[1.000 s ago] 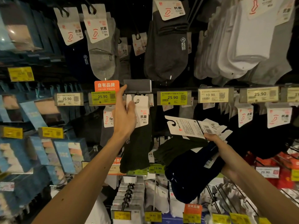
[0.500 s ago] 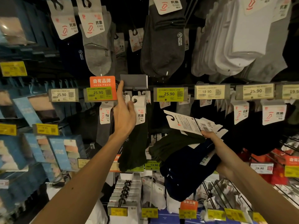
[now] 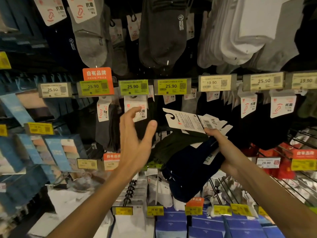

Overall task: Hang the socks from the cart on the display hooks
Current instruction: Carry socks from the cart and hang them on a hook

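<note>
1. The left hand has come off the hung pair and drawn back toward the camera. 0.5 s ago its fingers were up at that pair's card. Now it is spread wide, thumb apart from the fingers, and holds nothing.
2. The price tag above that pair has dropped down and shows 25.90. 0.5 s ago it was flipped up with its grey back showing. The hook is hidden behind it.
3. The pair hangs on its own in the 25.90 row, just beyond the left fingertips, so I judge that 1 hanging is done.
4. The right hand is curled round a bundle of dark green and navy socks, as before. Its cards fan up and to the left, beside the hung pair.
5. The cart is out of view. The free left hand will likely take the next card from the bundle. How many pairs remain there I cannot tell.
</note>
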